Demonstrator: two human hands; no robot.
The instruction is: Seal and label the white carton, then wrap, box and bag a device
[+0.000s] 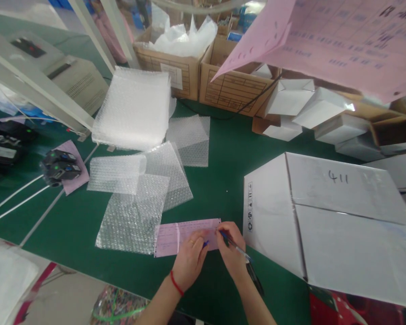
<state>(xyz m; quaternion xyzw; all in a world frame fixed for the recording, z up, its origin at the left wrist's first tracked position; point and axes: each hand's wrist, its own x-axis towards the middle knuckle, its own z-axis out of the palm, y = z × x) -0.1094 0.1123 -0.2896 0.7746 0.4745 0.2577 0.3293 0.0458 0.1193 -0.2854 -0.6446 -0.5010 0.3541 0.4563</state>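
Note:
A pink printed slip (167, 239) lies on the green table, partly over a sheet of bubble wrap. My left hand (190, 257), with a red band at the wrist, rests on the slip with its fingers bent. From between those fingers pokes a small blue piece that looks like a pen cap (205, 244). At the slip's right end, my right hand (232, 246) is closed around a pen (237, 247) with a clear barrel, its tip at the paper. A dark, slim object (254, 279), perhaps a marker, is beside the right wrist.
Loose bubble wrap sheets (131, 221) and a thick bubble wrap stack (133, 108) lie at left. A large white carton (345, 225) marked 411 stands at right. Behind are open brown boxes (237, 90) and small white boxes (321, 106). A pink sheet (341, 45) hangs upper right.

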